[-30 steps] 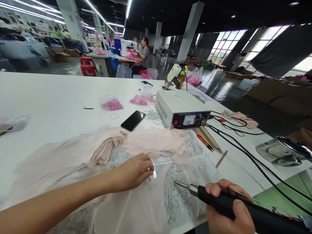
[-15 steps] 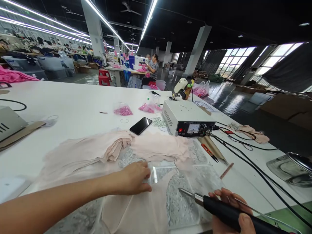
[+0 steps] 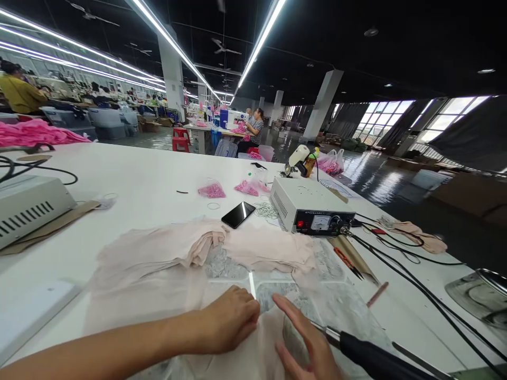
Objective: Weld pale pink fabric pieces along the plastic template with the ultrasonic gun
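My left hand (image 3: pixel 232 319) rests on a thin beige fabric piece (image 3: pixel 267 332), its fingers curled and pinching the cloth edge. My right hand (image 3: pixel 311 338) is beside it on the right, fingers apart and partly blurred, holding nothing. Behind the right hand lies a black-handled tool (image 3: pixel 372 353) with a metal shaft; its tip is hidden by the fingers. Underneath is a grey marbled board (image 3: pixel 340 306) with clear plastic over it. Beyond the hands, a stack of beige fabric pieces (image 3: pixel 269 245) and a wider beige pile (image 3: pixel 146 258) lie spread.
A metal control box (image 3: pixel 312 200) with a dial and cables stands at the back right. Orange thread snips (image 3: pixel 346 261), a phone (image 3: pixel 238 215) and pink-filled bags (image 3: pixel 212 189) lie around. A glass jar (image 3: pixel 481 295) is at far right; another grey box (image 3: pixel 31 208) stands left.
My right hand has let go of the black-handled tool and moved left to the fabric. My left hand's fingers have closed on the cloth. The view has shifted slightly left.
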`<control>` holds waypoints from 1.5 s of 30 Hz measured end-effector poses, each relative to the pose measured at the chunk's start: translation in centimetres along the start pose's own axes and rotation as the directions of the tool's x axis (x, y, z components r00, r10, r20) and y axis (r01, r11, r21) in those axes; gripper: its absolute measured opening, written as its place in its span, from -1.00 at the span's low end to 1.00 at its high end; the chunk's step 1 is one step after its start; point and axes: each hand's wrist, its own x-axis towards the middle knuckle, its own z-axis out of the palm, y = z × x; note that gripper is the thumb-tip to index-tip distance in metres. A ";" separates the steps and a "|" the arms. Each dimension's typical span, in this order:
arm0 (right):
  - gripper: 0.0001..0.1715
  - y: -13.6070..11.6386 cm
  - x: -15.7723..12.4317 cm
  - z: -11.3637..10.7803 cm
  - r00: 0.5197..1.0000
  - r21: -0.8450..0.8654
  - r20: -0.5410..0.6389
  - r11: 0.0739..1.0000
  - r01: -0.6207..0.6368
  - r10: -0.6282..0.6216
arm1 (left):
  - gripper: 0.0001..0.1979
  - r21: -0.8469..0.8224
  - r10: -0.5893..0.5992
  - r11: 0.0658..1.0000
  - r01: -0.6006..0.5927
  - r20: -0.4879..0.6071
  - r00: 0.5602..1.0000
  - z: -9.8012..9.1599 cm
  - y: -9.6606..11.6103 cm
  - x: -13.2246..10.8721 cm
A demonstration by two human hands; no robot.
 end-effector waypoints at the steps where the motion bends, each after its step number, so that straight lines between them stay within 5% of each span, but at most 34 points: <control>1: -0.30 -0.2 1.4 0.4 0.994 -0.044 0.080 0.996 0.071 -0.068 | -0.83 -0.013 0.014 1.000 -0.014 0.007 1.000 -0.2 0.2 -0.2; 4: -0.42 -0.4 3.9 1.4 0.952 -0.068 0.295 0.991 0.113 -0.088 | -0.95 -0.050 0.025 0.998 -0.024 0.013 1.000 -0.9 0.7 -1.3; 7: -0.72 -0.7 3.9 1.8 0.900 -0.073 0.433 0.997 -0.025 0.054 | -0.89 -0.104 -0.016 0.994 0.015 -0.008 1.000 -1.7 0.8 -2.8; 10: -0.54 -2.2 3.6 1.9 0.838 -0.045 0.518 0.984 -0.171 0.169 | -0.87 -0.149 -0.069 0.987 0.063 -0.034 0.997 -2.6 0.9 -4.9; 12: -0.37 -3.5 4.2 2.2 0.835 0.014 0.532 0.984 -0.175 0.141 | -0.76 -0.159 -0.095 0.984 0.085 -0.055 0.994 -3.3 0.5 -6.3; 16: -0.35 -5.4 7.6 3.9 0.879 0.017 0.476 1.000 0.005 -0.012 | -0.89 -0.130 -0.054 0.991 0.040 -0.101 0.993 -5.7 -2.8 -9.0; 18: -0.48 -5.7 10.1 5.2 0.904 -0.003 0.412 0.992 0.125 -0.113 | -0.68 -0.051 -0.043 0.998 0.033 -0.200 0.979 -7.5 -5.7 -10.3; 20: -0.65 -5.7 12.4 6.7 0.916 -0.035 0.303 0.958 0.286 -0.262 | -0.65 0.070 -0.026 0.996 0.053 -0.339 0.940 -9.3 -8.8 -11.8; 22: -0.73 -5.2 13.8 8.3 0.870 -0.078 0.247 0.886 0.457 -0.427 | -0.66 0.206 0.020 0.975 0.088 -0.472 0.881 -10.3 -11.3 -13.6; 25: -0.79 -3.4 13.9 10.6 0.718 -0.123 0.307 0.722 0.681 -0.625 | -0.66 0.370 0.137 0.927 0.070 -0.503 0.853 -9.2 -13.3 -16.0; 30: -0.76 -0.2 11.1 12.1 0.515 -0.200 0.468 0.482 0.853 -0.718 | -0.58 0.499 0.297 0.863 -0.075 -0.382 0.875 -3.7 -13.9 -17.9; 34: -0.76 -0.1 10.1 11.9 0.465 -0.253 0.536 0.392 0.885 -0.704 | -0.54 0.533 0.322 0.839 -0.106 -0.330 0.887 -1.7 -14.1 -18.3; 45: -0.75 -0.8 9.6 13.1 0.399 -0.262 0.610 0.301 0.917 -0.685 | -0.37 0.582 0.295 0.810 -0.072 -0.299 0.907 -1.1 -14.4 -19.6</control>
